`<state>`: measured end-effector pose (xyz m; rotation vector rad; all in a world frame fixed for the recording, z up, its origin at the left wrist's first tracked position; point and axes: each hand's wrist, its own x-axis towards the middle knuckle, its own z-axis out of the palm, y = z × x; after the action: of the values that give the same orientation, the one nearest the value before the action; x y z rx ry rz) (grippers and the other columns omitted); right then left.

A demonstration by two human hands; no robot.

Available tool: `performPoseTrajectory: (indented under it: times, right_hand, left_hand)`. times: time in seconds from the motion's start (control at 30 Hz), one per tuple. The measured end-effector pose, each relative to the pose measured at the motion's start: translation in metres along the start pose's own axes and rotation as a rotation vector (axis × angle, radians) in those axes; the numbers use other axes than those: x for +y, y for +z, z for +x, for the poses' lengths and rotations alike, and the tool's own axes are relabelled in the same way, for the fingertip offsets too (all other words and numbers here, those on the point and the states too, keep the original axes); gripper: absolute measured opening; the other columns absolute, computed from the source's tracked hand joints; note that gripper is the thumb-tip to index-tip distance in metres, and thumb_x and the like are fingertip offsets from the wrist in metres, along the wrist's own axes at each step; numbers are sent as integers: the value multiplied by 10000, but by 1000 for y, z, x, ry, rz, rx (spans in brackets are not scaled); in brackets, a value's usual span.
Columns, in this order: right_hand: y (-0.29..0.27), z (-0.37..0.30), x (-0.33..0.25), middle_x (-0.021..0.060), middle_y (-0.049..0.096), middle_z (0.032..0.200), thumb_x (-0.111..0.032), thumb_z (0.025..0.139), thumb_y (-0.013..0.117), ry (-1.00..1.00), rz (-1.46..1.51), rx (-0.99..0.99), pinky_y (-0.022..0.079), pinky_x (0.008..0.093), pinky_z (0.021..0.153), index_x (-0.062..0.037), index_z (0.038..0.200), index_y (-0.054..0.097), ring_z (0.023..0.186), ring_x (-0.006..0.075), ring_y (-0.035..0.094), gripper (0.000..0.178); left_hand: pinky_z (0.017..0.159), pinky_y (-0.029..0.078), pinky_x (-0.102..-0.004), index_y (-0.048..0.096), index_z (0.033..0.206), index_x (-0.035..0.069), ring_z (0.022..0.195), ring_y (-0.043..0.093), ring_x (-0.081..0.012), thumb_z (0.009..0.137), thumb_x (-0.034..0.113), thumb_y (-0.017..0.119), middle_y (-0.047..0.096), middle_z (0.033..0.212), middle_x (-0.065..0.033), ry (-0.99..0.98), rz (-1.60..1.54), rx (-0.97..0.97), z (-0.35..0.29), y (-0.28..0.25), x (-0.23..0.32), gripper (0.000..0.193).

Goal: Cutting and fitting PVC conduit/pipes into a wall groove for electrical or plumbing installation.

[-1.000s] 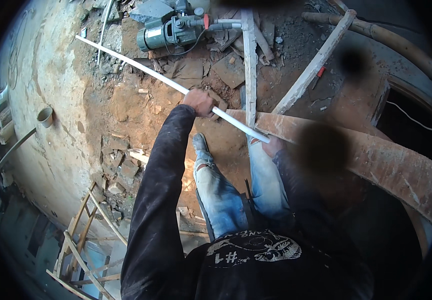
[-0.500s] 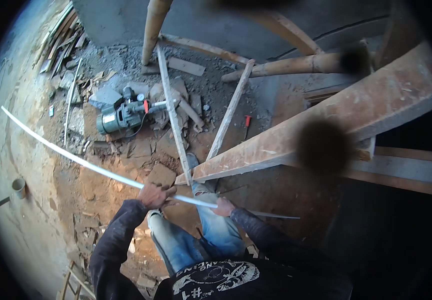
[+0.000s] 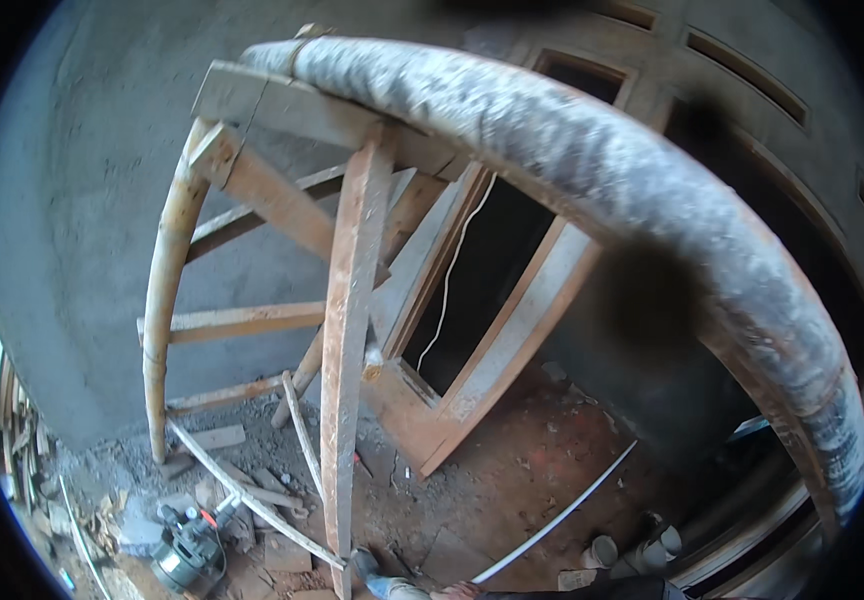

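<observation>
At the bottom edge my right hand [image 3: 457, 591] shows only in part, closed at the near end of the visible stretch of a thin white pipe [image 3: 559, 522]. From there the pipe runs up and to the right over the reddish ground. A dark sleeve extends rightward from this hand along the lower rim. My left hand is out of the picture. Just left of the right hand is a leg in blue jeans [image 3: 397, 588], beside the foot of an upright wooden post [image 3: 345, 350].
A long whitish round beam [image 3: 592, 150] arches across overhead. Bamboo poles [image 3: 164, 290] and timber braces stand left of the post. A green pump [image 3: 189, 550] lies among rubble. Buckets [image 3: 602, 551] sit at lower right, and a wooden door frame [image 3: 507, 330] stands behind.
The view has tilted up and swung right, bringing the overhead beam and door frame into sight. My left hand has left the picture. The pipe's right-hand stretch now points up and right.
</observation>
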<state>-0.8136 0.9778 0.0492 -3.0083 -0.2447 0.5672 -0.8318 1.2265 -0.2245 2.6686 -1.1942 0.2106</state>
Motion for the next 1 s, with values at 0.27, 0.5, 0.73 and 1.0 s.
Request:
performPoseTrajectory:
  times: [0.27, 0.5, 0.73, 1.0]
  right_hand:
    - [-107, -43, -39, 128, 607, 859, -413, 730, 615, 53, -7, -8, 422, 466, 836, -66, 944, 635, 931, 299, 577, 408]
    - [-36, -3, -8, 168, 534, 1223, -410, 761, 609, 149, 75, 80, 294, 431, 1052, -34, 1162, 566, 1204, 273, 452, 551]
    - [-32, -37, -6, 137, 601, 1073, -302, 871, 560, 303, 481, 410, 416, 389, 867, -55, 1083, 591, 1016, 240, 561, 328]
    - [-78, -220, -43, 118, 594, 750, -222, 912, 572, 1049, 541, 1801, 482, 340, 622, -58, 835, 590, 654, 265, 593, 181]
  left_hand:
    - [379, 366, -336, 607, 851, 129, 407, 398, -155, 944, 434, 479, 449, 520, -12, -52, -737, -228, 130, -295, -35, 344]
    - [389, 376, -347, 610, 864, 127, 425, 423, -173, 934, 426, 490, 467, 533, -29, 264, -656, -290, 208, -311, 28, 329]
    - [398, 386, -359, 614, 877, 126, 442, 448, -191, 924, 418, 501, 486, 547, -46, 499, -629, -370, 230, -315, 89, 316]
    - [409, 398, -372, 618, 891, 124, 462, 477, -212, 912, 409, 514, 507, 562, -66, 582, -676, -442, 215, -296, 108, 303]
